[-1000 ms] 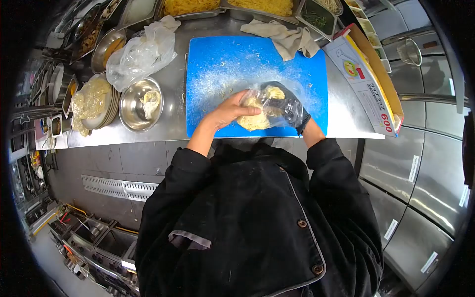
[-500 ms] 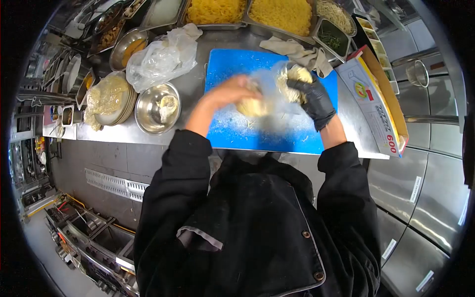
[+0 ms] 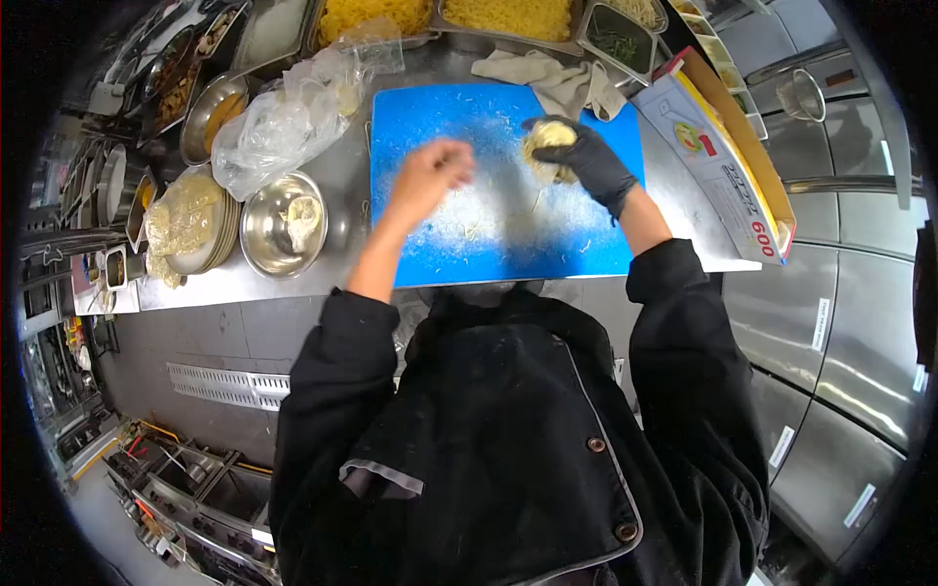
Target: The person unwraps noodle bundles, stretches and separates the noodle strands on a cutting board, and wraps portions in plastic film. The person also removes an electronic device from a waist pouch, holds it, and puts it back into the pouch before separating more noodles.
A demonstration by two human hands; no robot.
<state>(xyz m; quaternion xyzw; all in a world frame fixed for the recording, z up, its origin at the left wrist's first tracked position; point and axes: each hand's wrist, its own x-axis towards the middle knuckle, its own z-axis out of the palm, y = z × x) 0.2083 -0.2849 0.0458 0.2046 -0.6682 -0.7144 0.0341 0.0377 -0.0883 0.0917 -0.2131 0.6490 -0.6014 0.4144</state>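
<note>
My right hand, in a black glove, is closed around a pale yellow clump of noodles above the right part of a flour-dusted blue cutting board. My bare left hand is over the board's left half, apart from the noodles. Its fingers are loosely bent and somewhat blurred, and nothing shows in them. White flour and short noodle strands lie scattered across the board. Left of it, a steel bowl holds a pale, crumpled lump.
Clear plastic bags lie beside the board, near stacked plates topped with plastic wrap. A cloth rests at the board's back edge. Yellow noodles fill trays behind. An open cardboard box stands on the right.
The noodles under my left hand are gone from there, and that hand has moved left. My right hand still grips a clump. The view has shifted slightly.
</note>
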